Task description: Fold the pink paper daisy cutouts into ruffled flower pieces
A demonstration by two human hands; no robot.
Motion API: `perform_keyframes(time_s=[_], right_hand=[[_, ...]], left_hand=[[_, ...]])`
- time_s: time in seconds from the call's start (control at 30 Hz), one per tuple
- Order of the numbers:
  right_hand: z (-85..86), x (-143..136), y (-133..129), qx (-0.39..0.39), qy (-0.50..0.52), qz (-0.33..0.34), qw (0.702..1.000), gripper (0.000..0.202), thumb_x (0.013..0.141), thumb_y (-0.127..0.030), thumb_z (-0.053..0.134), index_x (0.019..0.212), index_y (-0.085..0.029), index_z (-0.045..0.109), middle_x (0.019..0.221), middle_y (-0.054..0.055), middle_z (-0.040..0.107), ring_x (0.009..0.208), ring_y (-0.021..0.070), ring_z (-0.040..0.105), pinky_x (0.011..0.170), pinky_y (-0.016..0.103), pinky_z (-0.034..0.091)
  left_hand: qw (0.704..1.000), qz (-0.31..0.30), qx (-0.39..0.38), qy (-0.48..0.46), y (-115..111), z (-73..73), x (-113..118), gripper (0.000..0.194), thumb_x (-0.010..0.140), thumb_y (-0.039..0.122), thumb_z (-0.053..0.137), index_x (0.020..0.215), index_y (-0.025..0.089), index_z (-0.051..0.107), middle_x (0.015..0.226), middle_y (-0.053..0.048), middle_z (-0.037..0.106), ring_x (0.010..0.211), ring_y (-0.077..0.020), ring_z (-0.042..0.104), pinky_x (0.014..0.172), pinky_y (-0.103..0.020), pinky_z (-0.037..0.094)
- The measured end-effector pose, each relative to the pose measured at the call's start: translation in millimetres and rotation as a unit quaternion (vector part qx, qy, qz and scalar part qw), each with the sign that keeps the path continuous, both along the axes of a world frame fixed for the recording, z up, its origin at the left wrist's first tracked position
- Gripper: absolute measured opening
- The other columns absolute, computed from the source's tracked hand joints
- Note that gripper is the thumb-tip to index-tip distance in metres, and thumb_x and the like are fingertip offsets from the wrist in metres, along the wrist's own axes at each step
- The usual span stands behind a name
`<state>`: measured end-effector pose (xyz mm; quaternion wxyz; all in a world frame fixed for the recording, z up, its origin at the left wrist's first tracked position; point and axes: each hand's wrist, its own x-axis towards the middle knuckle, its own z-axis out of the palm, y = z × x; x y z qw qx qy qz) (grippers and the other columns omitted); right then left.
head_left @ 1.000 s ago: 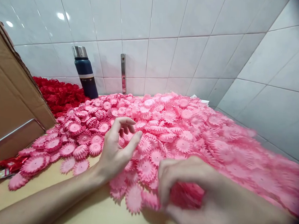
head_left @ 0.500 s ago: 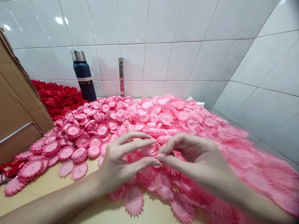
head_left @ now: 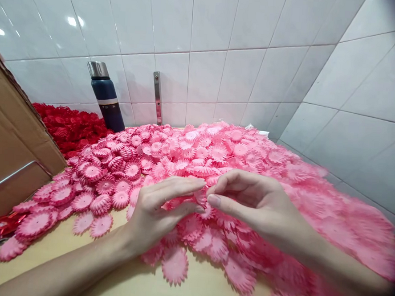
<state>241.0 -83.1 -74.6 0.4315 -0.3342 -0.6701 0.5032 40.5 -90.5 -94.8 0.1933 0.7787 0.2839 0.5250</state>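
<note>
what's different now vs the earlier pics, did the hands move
The right hand has moved forward, up to the left hand, which has shifted a little to the right. Their fingertips now nearly meet above the pink petal pieces. Whether either took hold of or let go of a piece can't be told. The bottle, red pile and cardboard stayed put.

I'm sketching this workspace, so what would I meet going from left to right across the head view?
Cardboard → red pile → dark blue bottle → left hand → right hand. The pink pile overlaps several of these, so it has no clear place.
</note>
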Motion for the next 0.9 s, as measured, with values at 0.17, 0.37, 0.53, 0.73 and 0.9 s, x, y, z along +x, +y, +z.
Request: perform_keyframes(time_s=[0.17,0.37,0.53,0.73,0.9], right_hand=[[1.8,-1.5,1.3,-0.024,0.028,0.008,0.999,0.014,0.073,-0.018,0.078,0.078,-0.021,0.065,0.076,-0.002,0.067,0.071,0.0116,0.065,0.068,0.023,0.056],[2.5,-0.8,1.4,-0.035,0.025,0.017,0.999,0.011,0.076,-0.021,0.076,0.080,-0.021,0.065,0.077,-0.001,0.067,0.071,0.0122,0.065,0.069,0.025,0.056],[2.6,-0.2,0.9,-0.046,0.029,0.021,0.998,0.014,0.073,-0.017,0.078,0.080,-0.020,0.066,0.077,-0.002,0.068,0.072,0.0121,0.065,0.070,0.024,0.055],[1.2,-0.3,1.6,-0.063,0.035,0.027,0.997,0.016,0.072,-0.015,0.078,0.080,-0.021,0.066,0.077,-0.002,0.069,0.073,0.0117,0.065,0.071,0.023,0.055],[2.6,-0.4,1.0,-0.060,0.037,0.028,0.997,0.017,0.071,-0.012,0.078,0.078,-0.021,0.066,0.076,-0.003,0.068,0.071,0.0110,0.065,0.069,0.021,0.055]], left_hand=[[1.000,-0.008,0.018,0.001,0.0,1.6,0.2,0.036,0.077,0.004,0.072,0.108,0.023,0.071,0.108,-0.006,0.076,0.099,-0.0182,0.071,0.088,-0.032,0.060],[1.000,-0.008,0.013,0.004,0.1,1.3,0.8,0.036,0.077,0.005,0.072,0.108,0.023,0.072,0.110,-0.006,0.075,0.102,-0.0193,0.071,0.090,-0.033,0.060],[1.000,-0.011,0.020,0.007,1.0,2.0,0.6,0.035,0.077,0.003,0.071,0.107,0.022,0.072,0.110,-0.007,0.075,0.100,-0.0190,0.071,0.088,-0.033,0.060],[0.999,-0.019,0.037,0.008,2.6,1.2,-0.5,0.034,0.077,0.002,0.071,0.107,0.016,0.072,0.110,-0.010,0.075,0.102,-0.0184,0.071,0.090,-0.029,0.059],[0.999,-0.021,0.030,0.014,2.0,0.3,-1.2,0.031,0.077,0.002,0.071,0.106,0.014,0.072,0.110,-0.011,0.074,0.103,-0.0182,0.070,0.092,-0.028,0.058]])
